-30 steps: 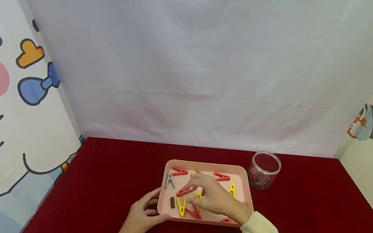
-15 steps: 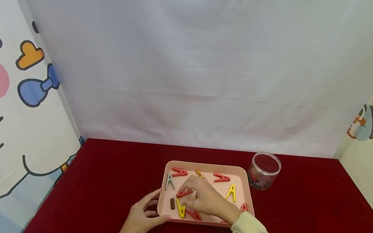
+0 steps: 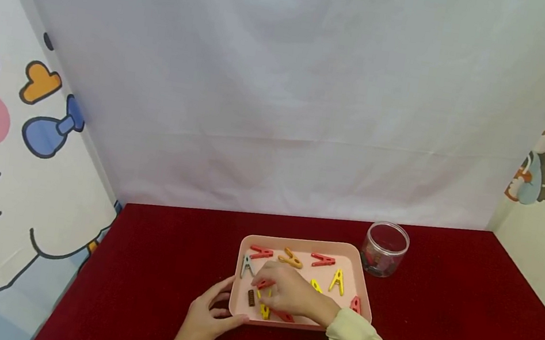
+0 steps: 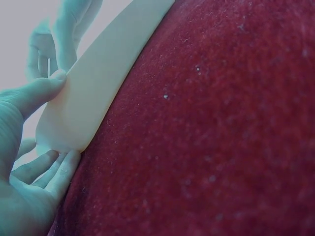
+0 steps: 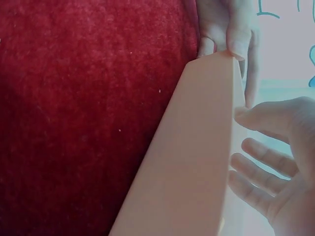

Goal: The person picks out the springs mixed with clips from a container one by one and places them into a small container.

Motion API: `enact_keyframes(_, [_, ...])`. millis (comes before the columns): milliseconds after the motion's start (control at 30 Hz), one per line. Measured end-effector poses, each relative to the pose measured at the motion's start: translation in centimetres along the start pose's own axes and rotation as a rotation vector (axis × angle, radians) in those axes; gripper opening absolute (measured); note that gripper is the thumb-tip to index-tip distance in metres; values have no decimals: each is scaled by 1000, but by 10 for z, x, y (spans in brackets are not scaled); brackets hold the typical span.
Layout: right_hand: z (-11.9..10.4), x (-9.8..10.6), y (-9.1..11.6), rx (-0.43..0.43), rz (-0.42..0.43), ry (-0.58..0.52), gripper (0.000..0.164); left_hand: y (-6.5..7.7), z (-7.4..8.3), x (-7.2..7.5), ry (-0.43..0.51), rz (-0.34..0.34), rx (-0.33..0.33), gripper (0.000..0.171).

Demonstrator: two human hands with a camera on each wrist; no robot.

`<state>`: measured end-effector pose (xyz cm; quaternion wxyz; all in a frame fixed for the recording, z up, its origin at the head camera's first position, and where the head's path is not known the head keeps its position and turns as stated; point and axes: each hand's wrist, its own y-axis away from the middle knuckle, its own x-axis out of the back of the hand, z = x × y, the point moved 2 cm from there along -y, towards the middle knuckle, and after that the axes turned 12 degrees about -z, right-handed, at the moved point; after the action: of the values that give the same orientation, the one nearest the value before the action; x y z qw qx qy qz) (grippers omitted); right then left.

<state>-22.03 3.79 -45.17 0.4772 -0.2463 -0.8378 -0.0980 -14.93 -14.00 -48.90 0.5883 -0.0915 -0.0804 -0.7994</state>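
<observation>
In the head view my left hand (image 3: pixel 207 317) grips the front left corner of a pink tray (image 3: pixel 350 265). Its thumb lies on the front rim of the tray (image 4: pixel 93 98), fingers round the side. My right hand (image 3: pixel 289 291) is over the tray's left half, thumb and fingers apart. Its fingertips are right at a red clothespin (image 3: pixel 264 284), partly covered by them. Just below is a yellow clothespin (image 3: pixel 265 310). Left of these lies a brown coil spring (image 3: pixel 251 298). In the right wrist view the right hand (image 5: pixel 280 152) has its fingers loosely bent beside the tray wall.
Around the tray floor lie a grey clothespin (image 3: pixel 247 265), an orange one (image 3: pixel 293 260), and several red and yellow ones. A clear round jar (image 3: pixel 385 250) with small dark and red pieces inside stands right of the tray. A red cloth (image 3: pixel 177 255) covers the table.
My right hand has moved left across the tray to the red clothespin, uncovering the orange clothespin and others to the right. The left hand has stayed at the tray corner.
</observation>
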Motion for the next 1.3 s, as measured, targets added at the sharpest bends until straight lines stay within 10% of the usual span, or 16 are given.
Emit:
enact_keyframes(933, [2, -25, -20, -52, -92, 195, 15, 4, 14, 0, 10, -5, 0, 74])
enact_keyframes(1300, [4, -16, -19, -12, -20, -25, 16, 4, 12, 1, 23, -5, -10, 74])
